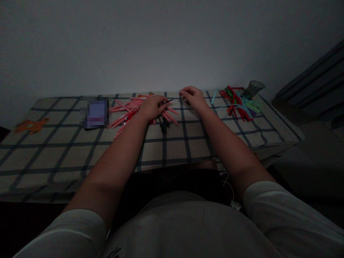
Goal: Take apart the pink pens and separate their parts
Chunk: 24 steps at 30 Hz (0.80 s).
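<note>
My left hand [154, 106] is closed over a pile of pink pens [126, 106]. From its fingertips a thin dark pen-like stick [171, 100] points to the right, its tip looking pale. Just across from that tip, my right hand [192, 98] is held in a pinch above the cloth. Whatever sits between the right fingertips is too small and dark to make out. Below the left hand lie several black pen-like pieces [163, 124]. Part of the pink pile is hidden under the left hand and forearm.
A checked cloth [176, 143] covers the table against the wall. Left of the pens lies a phone [97, 114], its screen blurred; an orange object [31, 125] is farther left. Red, green and blue strips [238, 105] lie at the right by a see-through cup [254, 89].
</note>
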Motion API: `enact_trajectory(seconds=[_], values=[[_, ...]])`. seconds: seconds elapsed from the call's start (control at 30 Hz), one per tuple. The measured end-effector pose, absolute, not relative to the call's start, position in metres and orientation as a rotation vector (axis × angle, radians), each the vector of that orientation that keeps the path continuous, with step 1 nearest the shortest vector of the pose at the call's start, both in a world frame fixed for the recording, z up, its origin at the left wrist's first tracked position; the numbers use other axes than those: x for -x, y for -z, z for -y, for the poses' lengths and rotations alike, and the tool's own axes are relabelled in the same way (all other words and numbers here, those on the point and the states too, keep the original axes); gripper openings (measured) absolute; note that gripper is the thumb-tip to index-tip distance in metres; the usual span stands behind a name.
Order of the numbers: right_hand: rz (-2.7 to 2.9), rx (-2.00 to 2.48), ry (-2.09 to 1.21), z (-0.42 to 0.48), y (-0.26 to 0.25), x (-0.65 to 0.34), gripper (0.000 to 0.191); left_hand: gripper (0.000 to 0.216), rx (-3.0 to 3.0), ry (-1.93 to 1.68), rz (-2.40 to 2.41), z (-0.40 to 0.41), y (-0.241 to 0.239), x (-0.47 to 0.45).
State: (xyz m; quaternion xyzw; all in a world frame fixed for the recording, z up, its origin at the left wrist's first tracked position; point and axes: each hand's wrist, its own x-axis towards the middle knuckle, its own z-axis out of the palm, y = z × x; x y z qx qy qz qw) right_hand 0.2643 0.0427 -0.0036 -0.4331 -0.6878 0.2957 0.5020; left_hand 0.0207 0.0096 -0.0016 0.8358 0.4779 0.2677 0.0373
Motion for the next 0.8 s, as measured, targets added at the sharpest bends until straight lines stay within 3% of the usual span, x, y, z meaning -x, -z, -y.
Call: enact_trajectory(seconds=[0.27,0.53,0.8], values=[[1.539,1.196,-0.685,-0.051,0.009,-0.27,0.01,0.039,-2.544,-0.782,-1.49,-0.007,-0.002,-0.021],[2.011,1.402,-0.332,-0.042,0.011,-0.281,0.026,0.038,-2.554,-0.815,-1.461,-0.008,0.0,-0.021],[2.181,1.533,-0.253,-0.032,0.007,-0.28,0.042,0.037,-2.542,-0.81,-1.477,-0.009,0.001,-0.021]])
